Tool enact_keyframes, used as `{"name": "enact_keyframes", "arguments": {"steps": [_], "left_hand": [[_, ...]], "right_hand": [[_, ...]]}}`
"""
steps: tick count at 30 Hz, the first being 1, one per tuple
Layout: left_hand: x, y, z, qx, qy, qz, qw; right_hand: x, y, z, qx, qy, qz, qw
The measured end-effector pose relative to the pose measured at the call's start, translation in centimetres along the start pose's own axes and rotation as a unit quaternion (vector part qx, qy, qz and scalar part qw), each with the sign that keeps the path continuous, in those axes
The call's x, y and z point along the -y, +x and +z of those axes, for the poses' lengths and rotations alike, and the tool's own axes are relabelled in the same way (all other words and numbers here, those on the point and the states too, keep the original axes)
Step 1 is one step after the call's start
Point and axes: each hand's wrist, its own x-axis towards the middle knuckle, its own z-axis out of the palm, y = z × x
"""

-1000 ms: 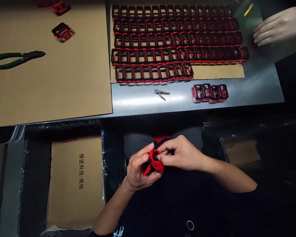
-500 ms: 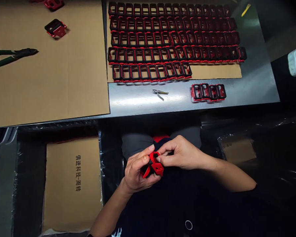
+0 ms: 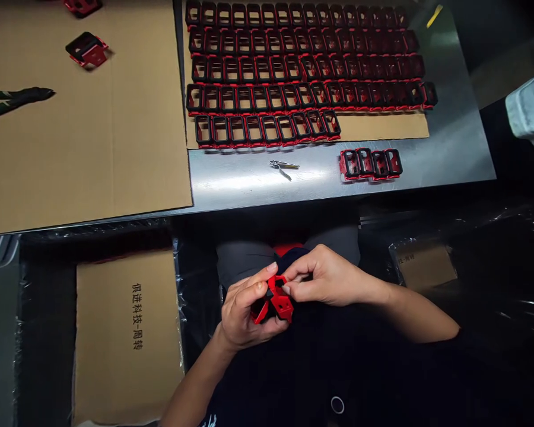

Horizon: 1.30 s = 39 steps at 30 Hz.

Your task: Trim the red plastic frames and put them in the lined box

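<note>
Two hands short of the metal table (image 3: 231,187), over the lap. Between them, one red-and-black frame (image 3: 283,305). Left hand (image 3: 242,308) curled round its left and lower sides; right hand (image 3: 324,276) in a narrow pinch at its right rim. Dark open gap from there to the table's front edge. Along that edge, a metal strip with small clippers (image 3: 285,165) and, farther right, four frames (image 3: 372,166) side by side. Behind, five tight rows of frames (image 3: 303,70), the nearest shorter, with cardboard (image 3: 382,126) showing to its right. Over the table's left part, a broad cardboard sheet (image 3: 84,154) with two loose frames (image 3: 86,50) and green-handled pliers (image 3: 20,98). Past the table's right edge, a pale sleeve (image 3: 531,112). Below its front edge, at left, a dark container (image 3: 40,332) with printed cardboard (image 3: 127,338) in it, anything underneath hidden; at right, smaller cardboard (image 3: 429,267) amid clear plastic.
</note>
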Motion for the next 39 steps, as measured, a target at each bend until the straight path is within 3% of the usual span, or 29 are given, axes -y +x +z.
{"name": "enact_keyframes", "arguments": {"steps": [7,11,13,16,21,29,34,39], "left_hand": [[-0.1,-0.2,0.0,-0.009,-0.016,-0.017,1.000],[0.0,-0.1,0.0,0.000,-0.020,-0.017,1.000],[0.1,-0.1,0.1,-0.003,-0.020,-0.014,1.000],[0.1,-0.4,0.6,-0.045,-0.039,-0.038,0.997],[0.3,-0.9,1.7,-0.083,-0.108,-0.088,0.987],[0.7,-0.6,2.3,-0.065,-0.149,-0.123,0.979],[0.2,-0.8,2.4,-0.053,-0.224,-0.190,0.954],[0.1,-1.0,2.5,-0.051,-0.226,-0.209,0.950]], "right_hand": [[0.0,-0.4,-0.6,0.063,0.041,-0.011,0.997],[0.7,-0.4,0.1,-0.008,0.002,0.005,1.000],[0.6,-0.3,0.0,-0.013,-0.025,0.001,1.000],[-0.9,-0.2,-1.0,-0.003,0.048,0.006,0.999],[-4.3,-0.1,-2.1,-0.093,0.169,0.050,0.980],[-3.6,-0.5,0.2,0.075,0.246,0.031,0.966],[-2.9,-0.4,0.8,0.015,0.196,0.028,0.980],[-2.6,-0.5,1.1,-0.015,0.203,0.056,0.978]]}}
